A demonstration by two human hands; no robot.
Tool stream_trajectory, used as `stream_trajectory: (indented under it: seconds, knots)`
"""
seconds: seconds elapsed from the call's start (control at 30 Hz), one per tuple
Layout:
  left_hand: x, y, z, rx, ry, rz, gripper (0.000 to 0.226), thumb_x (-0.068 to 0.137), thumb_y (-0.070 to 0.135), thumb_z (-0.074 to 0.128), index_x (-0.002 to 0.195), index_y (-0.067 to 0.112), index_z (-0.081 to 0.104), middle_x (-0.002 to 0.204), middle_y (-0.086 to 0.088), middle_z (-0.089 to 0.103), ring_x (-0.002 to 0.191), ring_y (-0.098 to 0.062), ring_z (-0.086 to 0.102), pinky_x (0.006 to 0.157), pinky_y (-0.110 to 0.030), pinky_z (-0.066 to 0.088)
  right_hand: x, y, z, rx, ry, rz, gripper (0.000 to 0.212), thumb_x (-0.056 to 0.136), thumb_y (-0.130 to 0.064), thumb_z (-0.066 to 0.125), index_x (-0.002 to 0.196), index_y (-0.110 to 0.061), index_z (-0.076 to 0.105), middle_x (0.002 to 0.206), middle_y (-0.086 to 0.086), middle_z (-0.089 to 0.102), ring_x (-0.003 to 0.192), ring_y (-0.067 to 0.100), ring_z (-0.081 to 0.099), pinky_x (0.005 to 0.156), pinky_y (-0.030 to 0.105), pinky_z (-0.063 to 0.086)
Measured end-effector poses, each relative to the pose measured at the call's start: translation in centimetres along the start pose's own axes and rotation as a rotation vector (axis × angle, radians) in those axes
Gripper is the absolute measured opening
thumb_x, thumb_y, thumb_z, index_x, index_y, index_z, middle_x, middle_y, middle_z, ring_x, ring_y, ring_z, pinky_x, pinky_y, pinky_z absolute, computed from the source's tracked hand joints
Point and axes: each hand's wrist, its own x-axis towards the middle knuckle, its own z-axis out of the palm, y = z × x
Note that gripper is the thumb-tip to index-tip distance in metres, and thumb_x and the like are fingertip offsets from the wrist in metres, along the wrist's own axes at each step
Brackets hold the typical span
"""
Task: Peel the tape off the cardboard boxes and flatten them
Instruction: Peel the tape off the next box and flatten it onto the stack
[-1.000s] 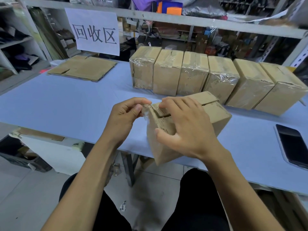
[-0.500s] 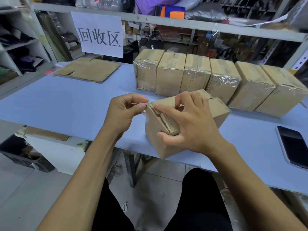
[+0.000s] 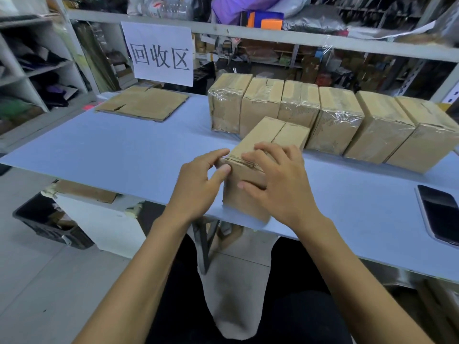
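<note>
Working the near box [image 3: 250, 184], both hands gripped it: left hand [image 3: 198, 187] pinching its corner, right hand [image 3: 278, 184] clasping. One flattened sheet [image 3: 141, 103] lay done; six taped boxes [image 3: 335, 122] remained.

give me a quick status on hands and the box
Left hand pinching near top corner of box. Right hand gripping its near face. Box upright at table edge, nothing in the way.

phone [image 3: 438, 214] cut off by right edge. right hand [image 3: 278, 184] covers near box [image 3: 248, 184] top corner, tape there not discernible. black bin [image 3: 49, 219] contents too blurry.
</note>
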Motion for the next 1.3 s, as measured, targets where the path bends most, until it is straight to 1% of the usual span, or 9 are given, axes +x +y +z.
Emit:
stream_trajectory:
  seconds: [0.1, 0.23, 0.33, 0.53, 0.73, 0.83, 0.93, 1.17, 1.3]
  knots:
    - [-0.3, 0.0, 0.8, 0.027, -0.001, 0.009, 0.039, 0.094, 0.029, 0.067, 0.133, 0.028, 0.063, 0.124, 0.018, 0.052, 0.127, -0.011, 0.051, 0.107, -0.03, 0.041, -0.2, 0.9, 0.2, 0.1, 0.024, 0.004, 0.048, 0.078, -0.051, 0.067, 0.116, -0.023, 0.07, 0.128, 0.001, 0.063, 0.107, 0.024, 0.046, 0.092, 0.06, 0.045]
    - [0.1, 0.5, 1.0, -0.059, 0.118, -0.028, 0.026, 0.085, 0.016, 0.077, 0.109, 0.027, 0.076, 0.097, 0.006, 0.06, 0.088, -0.002, 0.06, 0.086, -0.025, 0.053, -0.1, 2.4, -0.2, 0.236, -0.018, -0.003, 0.049, 0.079, -0.05, 0.069, 0.121, -0.024, 0.07, 0.133, -0.002, 0.061, 0.114, 0.012, 0.039, 0.099, 0.064, 0.04]
    - [0.2, 0.6, 0.8, -0.081, 0.134, -0.007, 0.021, 0.082, 0.014, 0.079, 0.099, 0.025, 0.079, 0.088, 0.007, 0.068, 0.079, -0.001, 0.062, 0.077, -0.019, 0.051, -0.1, 2.8, -0.2, 0.284, -0.034, 0.017, 0.048, 0.08, -0.048, 0.07, 0.122, -0.025, 0.069, 0.135, -0.004, 0.06, 0.116, 0.006, 0.036, 0.104, 0.066, 0.036]
    - [0.0, -0.1, 1.1, -0.256, 0.167, -0.155, 0.017, 0.083, 0.004, 0.077, 0.092, 0.018, 0.074, 0.078, 0.011, 0.072, 0.076, -0.003, 0.068, 0.077, -0.025, 0.056, -0.1, 2.5, -0.3, 0.325, -0.041, 0.038, 0.047, 0.08, -0.047, 0.072, 0.122, -0.026, 0.069, 0.137, -0.004, 0.059, 0.122, 0.02, 0.046, 0.11, 0.066, 0.028]
    - [-0.4, 0.1, 1.1, -0.346, 0.08, -0.217, 0.026, 0.096, 0.001, 0.059, 0.103, 0.022, 0.073, 0.099, 0.013, 0.074, 0.095, 0.001, 0.067, 0.086, -0.017, 0.05, -0.4, 2.1, -0.5, 0.338, -0.021, 0.075, 0.047, 0.08, -0.046, 0.074, 0.121, -0.023, 0.069, 0.139, -0.004, 0.059, 0.135, 0.026, 0.041, 0.116, 0.051, 0.028]
    - [-1.2, 0.1, 1.3, -0.305, 0.063, -0.193, 0.02, 0.091, 0.016, 0.071, 0.105, 0.03, 0.068, 0.106, 0.016, 0.07, 0.102, 0.001, 0.063, 0.084, -0.017, 0.049, -0.1, 2.1, -0.3, 0.331, -0.051, 0.064, 0.047, 0.079, -0.042, 0.078, 0.12, -0.022, 0.069, 0.138, -0.003, 0.061, 0.135, 0.027, 0.047, 0.116, 0.048, 0.029]
    - [-1.8, 0.6, 2.7, -0.247, 0.114, -0.178, 0.037, 0.076, 0.021, 0.085, 0.104, 0.029, 0.062, 0.11, 0.004, 0.059, 0.097, -0.009, 0.064, 0.085, -0.024, 0.053, -0.1, 2.1, -0.4, 0.333, -0.041, 0.065, 0.045, 0.08, -0.041, 0.078, 0.12, -0.022, 0.069, 0.137, -0.002, 0.061, 0.134, 0.026, 0.048, 0.116, 0.045, 0.029]
    - [-1.6, -0.6, 2.8, -0.128, 0.184, -0.119, 0.02, 0.075, 0.017, 0.083, 0.089, 0.025, 0.071, 0.08, 0.009, 0.069, 0.076, -0.011, 0.065, 0.078, -0.031, 0.053, -0.5, 2.1, -0.6, 0.375, -0.044, 0.09, 0.048, 0.077, -0.039, 0.08, 0.121, -0.032, 0.064, 0.139, -0.009, 0.057, 0.137, 0.021, 0.039, 0.118, 0.034, 0.028]
    - [-1.6, -1.1, 2.1, -0.195, 0.099, -0.13, 0.026, 0.082, 0.006, 0.075, 0.085, 0.032, 0.071, 0.072, 0.02, 0.065, 0.071, -0.002, 0.059, 0.075, -0.019, 0.046, -0.2, 2.3, -0.5, 0.425, -0.076, 0.089, 0.049, 0.075, -0.036, 0.082, 0.121, -0.032, 0.064, 0.139, -0.011, 0.057, 0.139, 0.022, 0.038, 0.117, 0.029, 0.027]
